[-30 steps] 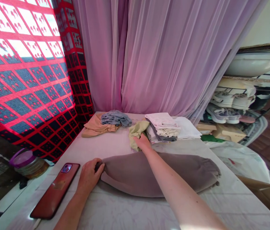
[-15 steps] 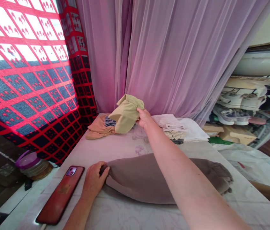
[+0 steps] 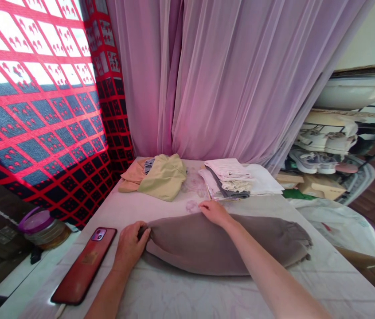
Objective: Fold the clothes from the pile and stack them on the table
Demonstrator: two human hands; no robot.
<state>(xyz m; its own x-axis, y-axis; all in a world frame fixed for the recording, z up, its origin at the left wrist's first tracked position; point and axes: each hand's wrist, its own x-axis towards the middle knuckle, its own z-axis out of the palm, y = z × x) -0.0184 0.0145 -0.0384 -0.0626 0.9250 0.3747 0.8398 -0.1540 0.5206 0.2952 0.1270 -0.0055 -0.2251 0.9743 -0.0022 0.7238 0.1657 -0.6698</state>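
A folded grey-brown garment (image 3: 181, 243) lies lengthwise across the table, gathered and ruffled at its right end. My left hand (image 3: 132, 243) is closed on its left end, thumb against the cloth. Over the garment's far edge is my right hand (image 3: 214, 212), its fingers curled together with nothing visible in them. A khaki cloth garment (image 3: 166, 179) rests at the back left, partly on an orange-tan garment (image 3: 130, 177), with a bit of striped fabric showing between them. To the back right stands a pile of folded clothes (image 3: 229, 170), pink on top.
A red-cased phone (image 3: 86, 266) with a cable lies at the table's left edge. White cloth (image 3: 263, 179) lies beside the pile. A purple-lidded jar (image 3: 43, 228) stands left of the table; a shoe rack (image 3: 323, 146) is at right. Purple curtains (image 3: 234, 79) hang behind.
My right hand has let go of the khaki garment, now lying on the orange-tan one, and has drawn back toward me over the grey-brown garment. My left hand stays in place.
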